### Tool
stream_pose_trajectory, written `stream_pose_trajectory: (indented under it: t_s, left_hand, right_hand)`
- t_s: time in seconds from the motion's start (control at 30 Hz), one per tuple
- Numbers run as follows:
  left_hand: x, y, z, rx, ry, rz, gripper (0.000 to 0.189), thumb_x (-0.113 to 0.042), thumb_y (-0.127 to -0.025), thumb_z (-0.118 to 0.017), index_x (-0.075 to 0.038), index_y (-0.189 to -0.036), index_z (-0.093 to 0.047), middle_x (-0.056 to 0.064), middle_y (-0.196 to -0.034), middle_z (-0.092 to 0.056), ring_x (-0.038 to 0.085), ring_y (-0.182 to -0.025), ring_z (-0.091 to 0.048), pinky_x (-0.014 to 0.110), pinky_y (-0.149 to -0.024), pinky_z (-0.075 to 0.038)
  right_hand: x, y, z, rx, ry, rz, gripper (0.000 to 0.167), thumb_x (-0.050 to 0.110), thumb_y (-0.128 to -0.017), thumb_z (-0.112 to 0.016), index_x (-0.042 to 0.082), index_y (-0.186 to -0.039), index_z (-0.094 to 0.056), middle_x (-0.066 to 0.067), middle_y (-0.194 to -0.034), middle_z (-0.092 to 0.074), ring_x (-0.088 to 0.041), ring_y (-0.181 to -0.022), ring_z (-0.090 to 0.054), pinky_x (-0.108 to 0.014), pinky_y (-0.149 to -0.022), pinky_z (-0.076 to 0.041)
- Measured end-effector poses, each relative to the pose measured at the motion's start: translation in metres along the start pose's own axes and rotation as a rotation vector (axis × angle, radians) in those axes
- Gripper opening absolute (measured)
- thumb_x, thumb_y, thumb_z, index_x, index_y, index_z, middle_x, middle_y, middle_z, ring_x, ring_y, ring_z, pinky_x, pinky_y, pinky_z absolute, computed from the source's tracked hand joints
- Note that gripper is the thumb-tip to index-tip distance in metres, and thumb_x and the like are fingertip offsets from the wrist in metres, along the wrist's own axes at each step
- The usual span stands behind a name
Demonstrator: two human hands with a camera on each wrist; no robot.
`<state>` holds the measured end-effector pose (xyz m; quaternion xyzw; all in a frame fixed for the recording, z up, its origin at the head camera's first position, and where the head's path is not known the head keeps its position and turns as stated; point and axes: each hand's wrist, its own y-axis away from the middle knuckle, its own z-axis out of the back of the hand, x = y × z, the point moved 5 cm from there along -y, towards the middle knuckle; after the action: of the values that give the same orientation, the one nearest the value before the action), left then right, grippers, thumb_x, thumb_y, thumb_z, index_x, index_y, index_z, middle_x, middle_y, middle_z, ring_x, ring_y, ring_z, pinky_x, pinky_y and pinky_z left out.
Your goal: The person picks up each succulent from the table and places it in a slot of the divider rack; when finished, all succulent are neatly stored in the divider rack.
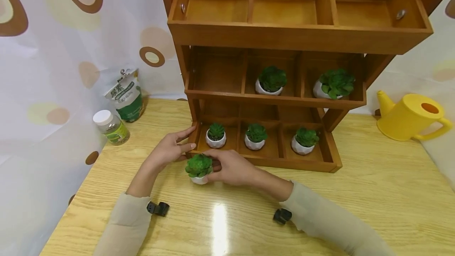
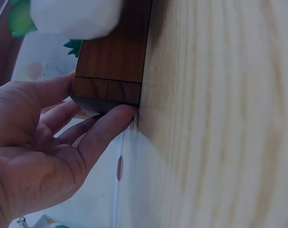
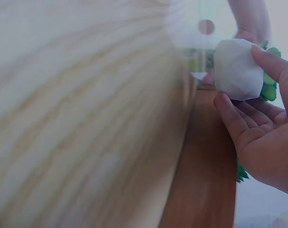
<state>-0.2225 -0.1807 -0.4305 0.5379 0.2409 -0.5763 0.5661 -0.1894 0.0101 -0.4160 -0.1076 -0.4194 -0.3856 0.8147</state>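
Observation:
My right hand holds a small potted succulent by its white faceted pot, just in front of the shelf's lower left corner. In the right wrist view, thumb and fingers pinch the pot from opposite sides, and it looks raised off the tabletop. My left hand grips the left front corner of the bottom tier of a brown wooden shelf. Seen from the left wrist, its fingers span that corner. Close by, the bottom tier's left compartment holds another succulent.
More succulents stand in the bottom tier's middle and right compartments. The middle tier bears two larger ones. A white-lidded jar and a green-white pouch stand left, a yellow watering can right.

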Motion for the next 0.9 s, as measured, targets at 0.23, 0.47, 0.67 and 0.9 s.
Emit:
stream_pose_trajectory:
  t_s: [0.23, 0.47, 0.67, 0.9]
  left_hand:
    - [0.002, 0.002, 0.001, -0.004, -0.011, 0.009, 0.063, -0.021, -0.103, -0.061, -0.028, -0.159, -0.034, 0.021, -0.165, -0.028, 0.022, -0.114, -0.064, 0.033, -0.081, -0.060]
    - [0.003, 0.001, 0.001, -0.008, -0.019, 0.015, 0.063, -0.023, -0.103, -0.061, -0.029, -0.159, -0.034, 0.020, -0.166, -0.025, 0.026, -0.123, -0.060, 0.034, -0.086, -0.060]
    - [0.002, 0.000, 0.000, 0.001, -0.008, -0.004, 0.064, -0.021, -0.103, -0.061, -0.026, -0.160, -0.033, 0.020, -0.165, -0.027, 0.023, -0.118, -0.059, 0.034, -0.084, -0.060]
    - [0.001, 0.001, 0.000, 0.002, -0.010, -0.006, 0.063, -0.021, -0.103, -0.060, -0.027, -0.160, -0.033, 0.016, -0.166, -0.027, 0.027, -0.129, -0.055, 0.036, -0.088, -0.060]
  right_hand:
    - [0.007, 0.015, 0.023, -0.063, -0.071, 0.012, 0.074, 0.035, -0.085, -0.083, 0.018, -0.150, -0.051, 0.004, -0.135, -0.066, -0.010, -0.114, -0.068, -0.032, -0.099, -0.056]
    - [0.013, 0.025, 0.046, -0.129, -0.102, 0.000, 0.075, 0.032, -0.084, -0.084, 0.014, -0.149, -0.052, -0.002, -0.136, -0.066, -0.016, -0.116, -0.069, -0.033, -0.097, -0.057]
    - [0.016, 0.031, 0.063, -0.174, -0.102, 0.019, 0.075, 0.033, -0.083, -0.085, 0.013, -0.148, -0.054, -0.004, -0.133, -0.068, -0.018, -0.116, -0.069, -0.034, -0.097, -0.058]
    - [0.022, 0.036, 0.082, -0.204, -0.108, 0.046, 0.067, 0.031, -0.084, -0.085, 0.017, -0.144, -0.057, 0.000, -0.127, -0.071, -0.016, -0.115, -0.070, -0.033, -0.096, -0.058]
